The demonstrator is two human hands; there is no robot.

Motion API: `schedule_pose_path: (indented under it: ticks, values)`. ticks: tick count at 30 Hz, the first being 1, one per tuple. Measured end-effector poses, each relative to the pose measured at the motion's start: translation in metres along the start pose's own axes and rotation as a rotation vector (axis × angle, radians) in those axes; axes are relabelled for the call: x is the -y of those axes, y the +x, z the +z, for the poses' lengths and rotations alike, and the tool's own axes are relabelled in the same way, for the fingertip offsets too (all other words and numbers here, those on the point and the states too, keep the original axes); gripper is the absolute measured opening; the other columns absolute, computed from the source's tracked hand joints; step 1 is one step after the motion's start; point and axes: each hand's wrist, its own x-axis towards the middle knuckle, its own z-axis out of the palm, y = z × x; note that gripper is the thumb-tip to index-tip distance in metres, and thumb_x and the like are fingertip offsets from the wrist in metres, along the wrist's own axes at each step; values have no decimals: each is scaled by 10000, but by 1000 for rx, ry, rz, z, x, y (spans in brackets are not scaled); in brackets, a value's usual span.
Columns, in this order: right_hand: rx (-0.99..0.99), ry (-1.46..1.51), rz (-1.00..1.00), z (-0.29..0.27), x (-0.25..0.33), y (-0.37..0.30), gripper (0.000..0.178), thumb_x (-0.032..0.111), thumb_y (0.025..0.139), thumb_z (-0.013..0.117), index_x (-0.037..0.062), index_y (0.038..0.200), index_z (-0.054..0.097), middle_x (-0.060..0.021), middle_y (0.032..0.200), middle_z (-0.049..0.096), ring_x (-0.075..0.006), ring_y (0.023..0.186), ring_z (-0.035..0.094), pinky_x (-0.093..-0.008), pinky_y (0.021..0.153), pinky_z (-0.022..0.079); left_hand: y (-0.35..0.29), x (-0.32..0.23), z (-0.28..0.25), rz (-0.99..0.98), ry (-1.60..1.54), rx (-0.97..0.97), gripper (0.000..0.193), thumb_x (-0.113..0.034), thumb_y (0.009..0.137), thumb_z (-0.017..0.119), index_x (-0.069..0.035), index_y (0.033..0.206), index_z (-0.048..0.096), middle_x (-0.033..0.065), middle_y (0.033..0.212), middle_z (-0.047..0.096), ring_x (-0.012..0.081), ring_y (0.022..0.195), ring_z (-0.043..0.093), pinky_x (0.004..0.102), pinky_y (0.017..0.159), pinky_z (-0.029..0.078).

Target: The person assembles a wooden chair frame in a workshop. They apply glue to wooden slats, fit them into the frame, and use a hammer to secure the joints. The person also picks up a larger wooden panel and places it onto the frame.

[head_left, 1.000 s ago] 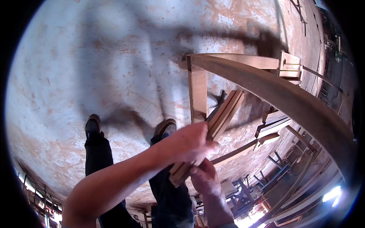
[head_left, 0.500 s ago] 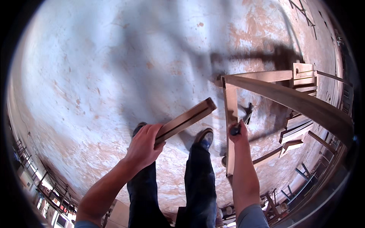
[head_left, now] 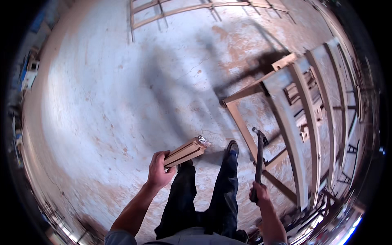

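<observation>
My left hand (head_left: pixel 160 171) is wrapped round one end of a short wooden bar (head_left: pixel 183 154) with a dark groove along its length. The bar slants up to the right above my left foot, and a shiny, glinting patch (head_left: pixel 203 141) shows at its far end. In my right hand (head_left: pixel 261 193) is a claw hammer (head_left: pixel 259 161), gripped low on its dark handle. Its head points away from me, over the side of a wooden frame (head_left: pixel 241 124). The bar and the hammer are well apart.
Long parallel wooden beams (head_left: pixel 286 130) run beside the frame on the right, with short wood pieces (head_left: pixel 304 92) visible between them. A slatted wooden rack (head_left: pixel 179 12) lies at the far edge of the worn, patchy floor (head_left: pixel 102 106).
The view has shifted, showing more beams and the far rack. The hammer has swung to point away from me, its full length now visible. The bar's far end now shows the shiny patch.
</observation>
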Motion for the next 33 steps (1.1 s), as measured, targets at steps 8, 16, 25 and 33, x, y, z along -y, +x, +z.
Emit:
schedule_pose_path:
  ticks: [8, 16, 25, 33]
  values:
    - [-283, -104, -396, -78, -197, -223, 197, 137, 777, 686, 36, 776, 517, -26, 590, 556, -106, 483, 548, -264, 436, 441, 28, -124, -57, 272, 35, 39, 546, 3, 679, 684, 32, 1190, 494, 196, 1075, 564, 375, 963, 571, 431, 812, 499]
    - [-373, 7, -336, -99, -181, -247, 224, 189, 813, 673, 8, 819, 541, -29, 603, 550, -122, 516, 555, -279, 485, 470, 30, -259, 1, 363, -92, 240, 490, 53, 688, 659, 29, 1149, 495, 164, 1086, 560, 330, 967, 567, 395, 859, 471]
    - [-800, 189, -428, -150, -272, -244, 305, 221, 742, 776, -10, 809, 589, -36, 615, 529, -120, 590, 464, -325, 551, 432, 8, -445, 83, -282, -1184, 666, 380, -171, 926, 553, 10, 1247, 457, 120, 1148, 569, 269, 1039, 568, 390, 1016, 392]
    - [-443, 834, -591, -219, -161, -307, 234, 113, 799, 712, -30, 910, 563, -52, 664, 571, -151, 575, 599, -308, 496, 515, -66, -535, 170, -901, -1229, 1205, 454, -370, 904, 619, -16, 1164, 507, 132, 1133, 600, 251, 1092, 574, 379, 987, 472]
